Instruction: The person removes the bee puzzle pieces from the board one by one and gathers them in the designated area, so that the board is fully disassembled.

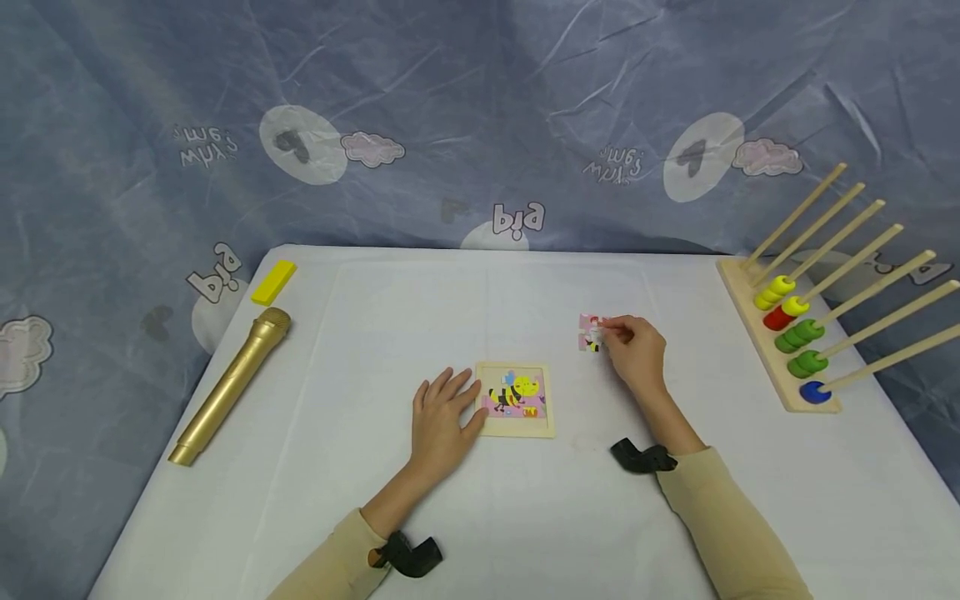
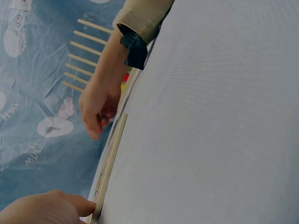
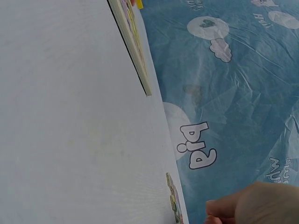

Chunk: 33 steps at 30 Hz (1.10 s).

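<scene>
In the head view, a square wooden puzzle tray lies flat with a yellow-and-black bee picture inside. My left hand rests at its left side, fingers spread, the thumb touching the rim. The thumb also meets the tray's edge in the left wrist view. Farther right on the table lie pink puzzle pieces with a printed figure. My right hand is at their right edge, thumb and finger bent together. I cannot tell whether a piece sits between those fingertips.
At the left lie a gold microphone and a yellow block near the table's edge. A wooden bead rack with long pegs and coloured beads stands at the right. Blue printed cloth hangs behind the white table.
</scene>
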Available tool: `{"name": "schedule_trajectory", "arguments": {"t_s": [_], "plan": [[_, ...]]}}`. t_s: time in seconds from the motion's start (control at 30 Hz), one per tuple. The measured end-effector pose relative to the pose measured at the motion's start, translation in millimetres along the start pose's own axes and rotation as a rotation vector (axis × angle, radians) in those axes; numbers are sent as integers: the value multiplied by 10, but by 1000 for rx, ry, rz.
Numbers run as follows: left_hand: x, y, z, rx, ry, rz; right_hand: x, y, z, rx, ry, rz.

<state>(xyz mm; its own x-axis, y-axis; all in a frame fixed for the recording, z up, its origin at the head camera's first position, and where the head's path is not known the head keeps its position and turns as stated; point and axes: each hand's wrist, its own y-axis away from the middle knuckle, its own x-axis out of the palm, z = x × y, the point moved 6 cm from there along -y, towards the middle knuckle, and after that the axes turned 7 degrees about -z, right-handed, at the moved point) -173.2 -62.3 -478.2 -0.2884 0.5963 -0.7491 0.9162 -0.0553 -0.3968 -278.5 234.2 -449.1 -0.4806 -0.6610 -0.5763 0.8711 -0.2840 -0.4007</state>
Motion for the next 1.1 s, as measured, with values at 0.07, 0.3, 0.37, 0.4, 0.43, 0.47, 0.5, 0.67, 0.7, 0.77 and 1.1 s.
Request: {"name": "schedule_trajectory", "arguments": {"t_s": [0.07, 0.3, 0.37, 0.4, 0.43, 0.47, 0.5, 0.67, 0.7, 0.77, 1.1], "plan": [[2, -1, 2, -2, -1, 0, -36, -3, 34, 19, -41, -29], [-4, -4, -1, -5, -2, -5, -6, 78, 290, 24, -133, 36], [-5, -8, -4, -4, -2, -5, 51, 141, 404, 4, -146, 94], [-5, -10, -5, -4, -1, -2, 83, 178, 461, -3, -153, 125], [-4, -12, -4, -5, -1, 0, 118, 217, 514, -12, -155, 159], [-4, -12, -6, -5, 0, 2, 151, 258, 566, -21, -154, 191], [-3, -12, -6, -5, 0, 4, 185, 302, 616, -31, -155, 223], [-3, -15, -7, -6, 2, 5, 317, 494, 809, -77, -168, 340], [-3, -17, -8, -5, 1, 5, 335, 525, 833, -85, -173, 353], [-4, -20, -8, -5, -1, 7, 364, 580, 876, -96, -184, 374], [-11, -16, -13, 1, -7, 7, 494, 749, 913, -121, -173, 434]]}}
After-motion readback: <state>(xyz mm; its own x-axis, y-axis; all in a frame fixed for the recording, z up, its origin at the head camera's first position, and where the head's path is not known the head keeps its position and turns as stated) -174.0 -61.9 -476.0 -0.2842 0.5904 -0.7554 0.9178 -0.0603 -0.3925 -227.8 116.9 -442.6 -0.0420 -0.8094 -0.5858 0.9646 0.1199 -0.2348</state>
